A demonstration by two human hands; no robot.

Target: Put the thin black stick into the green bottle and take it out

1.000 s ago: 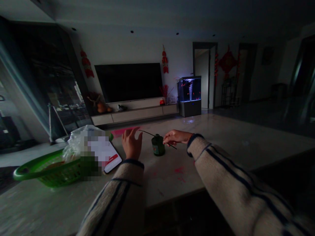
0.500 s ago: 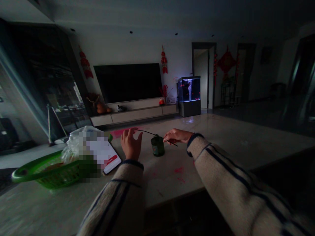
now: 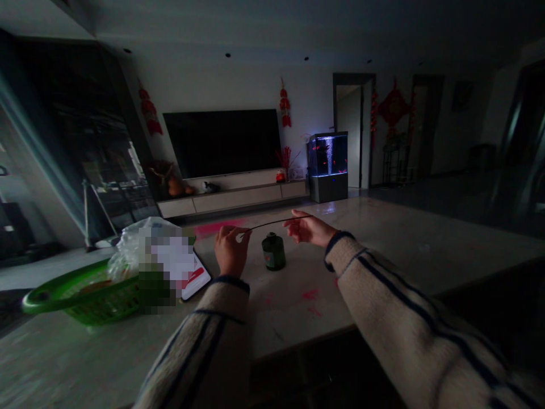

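A thin dark stick (image 3: pixel 272 221) is held nearly level above the table, its right end slightly higher. My left hand (image 3: pixel 231 250) is closed, thumb and fingertips pinching the stick's left end. My right hand (image 3: pixel 313 228) has its curled fingers at the stick's right end, which crosses over the fingertips. Between my hands and below the stick, a small green glass bottle (image 3: pixel 273 253) with a short neck and a label stands upright on the pale tabletop (image 3: pixel 383 244). The stick appears apart from the bottle's mouth.
Left of my left hand are a green plastic basket (image 3: pixel 97 307), a clear plastic bag (image 3: pixel 128 244) and a phone (image 3: pixel 196 278), partly blurred out. Pink stains (image 3: pixel 310 294) mark the table near its front edge. A lit aquarium (image 3: pixel 327 156) and a television (image 3: pixel 223 142) stand beyond.
The stick, earlier bent down to the bottle's top, is now raised clear above it and straighter. My right hand has moved up from beside the bottle; my left hand has shifted slightly right.
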